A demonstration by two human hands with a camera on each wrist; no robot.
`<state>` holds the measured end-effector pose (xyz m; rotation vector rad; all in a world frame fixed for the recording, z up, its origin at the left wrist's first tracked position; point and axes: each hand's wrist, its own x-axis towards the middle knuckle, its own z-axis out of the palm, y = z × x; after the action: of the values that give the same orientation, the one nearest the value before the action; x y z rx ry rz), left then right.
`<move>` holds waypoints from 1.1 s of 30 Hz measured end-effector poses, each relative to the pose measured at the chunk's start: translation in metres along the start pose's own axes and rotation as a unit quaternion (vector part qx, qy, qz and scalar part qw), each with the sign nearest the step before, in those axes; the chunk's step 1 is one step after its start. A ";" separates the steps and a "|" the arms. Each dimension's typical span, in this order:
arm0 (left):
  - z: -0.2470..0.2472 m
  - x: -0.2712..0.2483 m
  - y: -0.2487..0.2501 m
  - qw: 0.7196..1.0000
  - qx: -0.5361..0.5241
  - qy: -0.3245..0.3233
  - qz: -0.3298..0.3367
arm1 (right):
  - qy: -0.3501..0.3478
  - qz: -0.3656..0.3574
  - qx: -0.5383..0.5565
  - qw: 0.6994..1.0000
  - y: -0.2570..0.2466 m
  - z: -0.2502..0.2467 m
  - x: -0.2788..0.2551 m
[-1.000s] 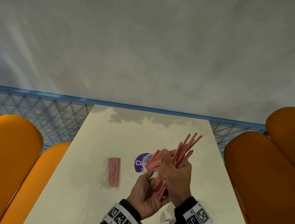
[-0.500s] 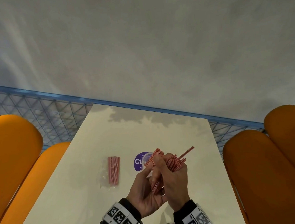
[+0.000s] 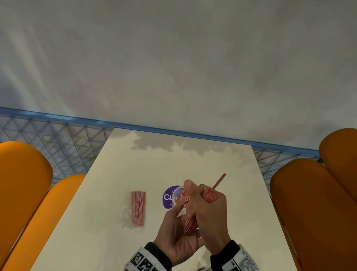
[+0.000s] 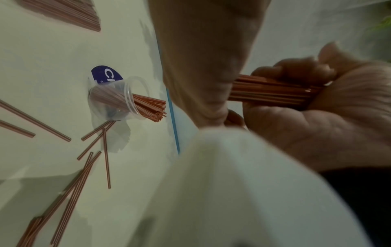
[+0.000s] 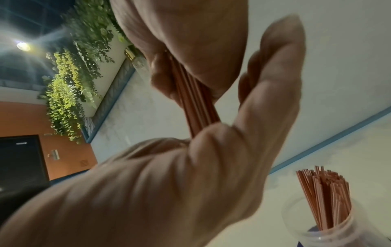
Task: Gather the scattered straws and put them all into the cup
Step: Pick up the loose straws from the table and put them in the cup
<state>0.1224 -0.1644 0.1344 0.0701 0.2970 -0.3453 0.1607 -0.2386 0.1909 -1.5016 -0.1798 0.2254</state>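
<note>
Straws bunched in the right hand, fingers curled round them, one sticking out past the knuckles; left hand cups the bunch's lower end from beneath. Packet of straws on the table, off to the left of the left hand.

Left wrist view: cup beyond the thumb, part-filled; loose straws lie around it.

Right wrist view: cup stands below the thumb.
</note>
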 end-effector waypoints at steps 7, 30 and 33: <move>0.001 0.000 0.005 0.998 0.061 0.007 0.006 | -0.048 -0.009 -0.036 0.998 -0.003 -0.001 0.001; 0.001 -0.020 0.004 0.987 0.149 0.050 0.039 | -0.055 0.064 0.013 0.996 -0.015 -0.004 -0.001; -0.001 -0.031 0.013 0.918 0.395 0.044 0.004 | -0.080 0.083 0.023 0.993 0.000 -0.016 -0.004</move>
<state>0.0986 -0.1420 0.1427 0.8872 0.2306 -0.4374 0.1608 -0.2551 0.1897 -1.4540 -0.1766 0.4823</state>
